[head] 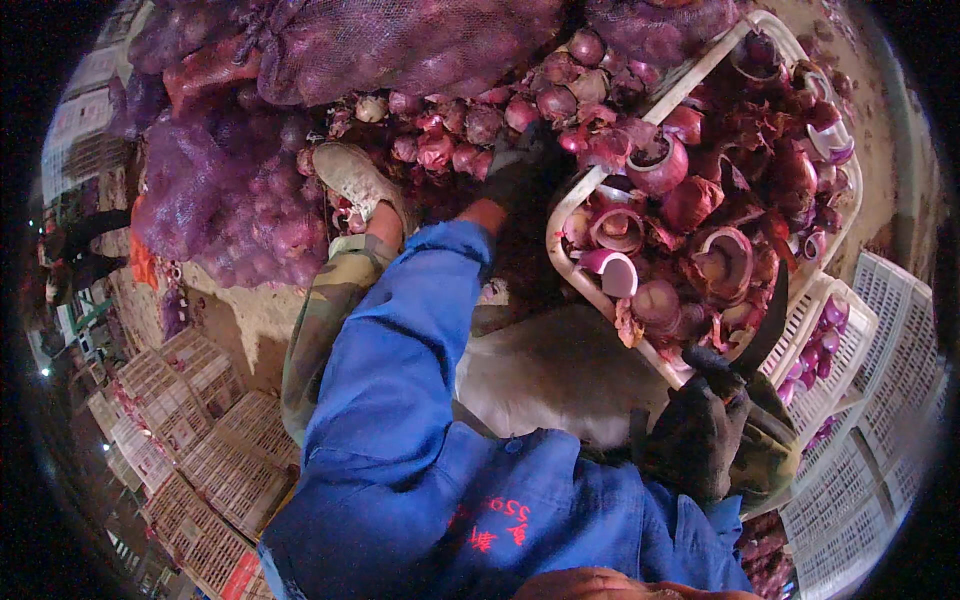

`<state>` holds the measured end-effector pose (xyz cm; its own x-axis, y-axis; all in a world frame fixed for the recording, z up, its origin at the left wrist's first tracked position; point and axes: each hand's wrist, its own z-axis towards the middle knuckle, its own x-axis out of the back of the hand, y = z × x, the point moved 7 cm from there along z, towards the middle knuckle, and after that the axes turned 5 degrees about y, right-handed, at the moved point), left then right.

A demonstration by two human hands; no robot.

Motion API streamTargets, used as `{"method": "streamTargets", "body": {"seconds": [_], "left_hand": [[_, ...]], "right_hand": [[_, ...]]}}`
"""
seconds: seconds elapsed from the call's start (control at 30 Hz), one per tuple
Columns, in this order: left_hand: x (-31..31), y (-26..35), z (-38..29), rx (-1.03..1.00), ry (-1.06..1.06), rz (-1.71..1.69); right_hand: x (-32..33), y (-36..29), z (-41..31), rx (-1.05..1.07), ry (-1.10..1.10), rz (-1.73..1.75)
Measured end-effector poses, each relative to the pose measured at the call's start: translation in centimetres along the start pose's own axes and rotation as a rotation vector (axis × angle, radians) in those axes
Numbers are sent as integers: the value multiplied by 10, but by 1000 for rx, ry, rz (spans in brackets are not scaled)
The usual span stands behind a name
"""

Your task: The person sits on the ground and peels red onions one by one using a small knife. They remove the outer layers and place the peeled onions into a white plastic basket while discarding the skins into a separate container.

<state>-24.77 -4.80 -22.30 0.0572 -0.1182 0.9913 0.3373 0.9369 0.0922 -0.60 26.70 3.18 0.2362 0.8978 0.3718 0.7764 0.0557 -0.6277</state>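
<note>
My left hand [517, 169], in a dark glove, reaches forward from the blue sleeve and lies against the loose red onions [484, 124]. Its fingers are dark and partly blurred, so whether it grips an onion cannot be told. My right hand [709, 424], in a dark glove, is closed around a knife [769, 322] at the right, blade pointing forward over the edge of a white plastic crate [577, 191]. Inside that crate are onion skins [694, 202], cut outer layers and root ends.
Purple mesh sacks of onions [405, 49] lie at the front, another [225, 187] at the left. A shoe [349, 176] stands beside the onions. White crates [825, 330] at the right hold peeled onions; stacked crates [217, 442] stand lower left.
</note>
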Motion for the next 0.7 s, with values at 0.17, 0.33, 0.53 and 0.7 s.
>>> {"method": "streamTargets", "body": {"seconds": [0.17, 0.33, 0.53, 0.7], "left_hand": [[-26, -11, -53, 109, -254, -47], [-28, -16, -75, 209, -345, -78], [-31, 1, -83, 320, -448, -94], [-41, 0, -88, 385, -526, -134]], "right_hand": [[-8, -19, -14, -30, -134, 21], [-7, -1, -12, -73, -204, 238], [-8, -1, -7, 134, -205, 42], [-9, -7, -8, 37, -175, 114]]}}
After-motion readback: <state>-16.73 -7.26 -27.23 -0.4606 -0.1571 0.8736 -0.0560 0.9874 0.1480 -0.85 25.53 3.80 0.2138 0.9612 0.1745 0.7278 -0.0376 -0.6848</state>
